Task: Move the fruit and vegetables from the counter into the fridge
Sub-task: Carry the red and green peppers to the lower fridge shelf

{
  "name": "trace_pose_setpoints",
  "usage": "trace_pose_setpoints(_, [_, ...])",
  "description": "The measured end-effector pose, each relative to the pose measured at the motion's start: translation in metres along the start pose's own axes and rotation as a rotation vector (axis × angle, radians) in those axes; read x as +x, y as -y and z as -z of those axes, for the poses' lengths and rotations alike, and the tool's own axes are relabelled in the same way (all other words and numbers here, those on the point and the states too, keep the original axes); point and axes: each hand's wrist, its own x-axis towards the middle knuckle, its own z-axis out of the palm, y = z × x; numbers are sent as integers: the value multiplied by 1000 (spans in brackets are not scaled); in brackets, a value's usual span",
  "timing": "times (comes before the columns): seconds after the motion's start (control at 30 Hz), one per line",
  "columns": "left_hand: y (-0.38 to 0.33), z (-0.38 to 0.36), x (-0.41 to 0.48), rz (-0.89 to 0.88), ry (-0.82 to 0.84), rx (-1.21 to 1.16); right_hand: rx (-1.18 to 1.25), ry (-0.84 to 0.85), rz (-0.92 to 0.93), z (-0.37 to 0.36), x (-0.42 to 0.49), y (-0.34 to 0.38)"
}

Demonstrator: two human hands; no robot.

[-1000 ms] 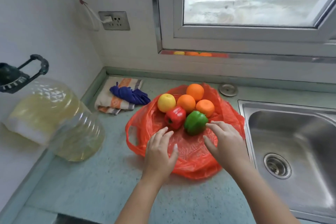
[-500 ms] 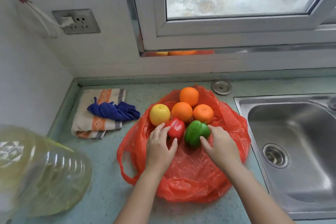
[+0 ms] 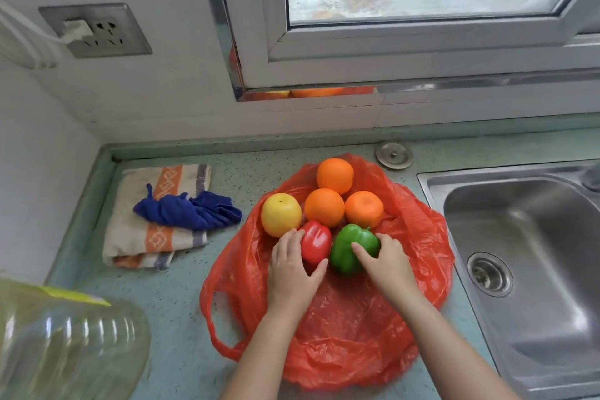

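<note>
Over at eight o'clock on the bench lies a clear jug. Past it, at ten o'clock, is a striped towel with a blue cloth on top. Neither matters for this job.

At the centre of view a thin red bag is spread open with the produce on it. A yellow fruit sits at its left and three oranges lie toward twelve o'clock. Nearest me are two peppers, side by side and touching.

My left hand has its fingers curled round the red pepper, thumb at its near end. My right hand wraps the green pepper from three o'clock, forefinger across its top.

I judge both peppers light, hollow and fairly stiff, with waxy skin that could slip. A hold round the broad body suits them better than a pinch at the stem. The oranges look denser and may roll once the peppers lift away. The bag is flimsy and may cling or drag.

A steel sink sits at three o'clock. No fridge is in view.

A second ago both hands were short of the peppers with fingers spread. Half a second ago they were just touching them, and now they have closed around them.
</note>
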Motion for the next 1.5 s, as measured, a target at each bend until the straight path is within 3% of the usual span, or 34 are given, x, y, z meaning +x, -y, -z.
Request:
trace_pose_setpoints(0.17, [2, -4, 0, 8, -3, 8, 220, 22, -141, -7, 7, -5])
trace_pose_setpoints(0.4, [2, -5, 0, 20, 16, -26, 250, 12, -149, -12, 8, -5])
trace_pose_setpoints(0.7, [-8, 9, -10, 62, -11, -102, 283, 42, -30, 3, -15, -1])
trace_pose_setpoints(0.93, [-35, 35, -24, -30, -11, -155, 325, 15, 81, 35, -47, 1])
trace_pose_setpoints(1.17, [-64, 55, -45, -178, 28, -270, 391, -118, 146, 66, -87, -13])
trace_pose_setpoints(1.5, [-103, 50, -69, -309, 211, -456, 485, -316, 105, 100, -159, -45])
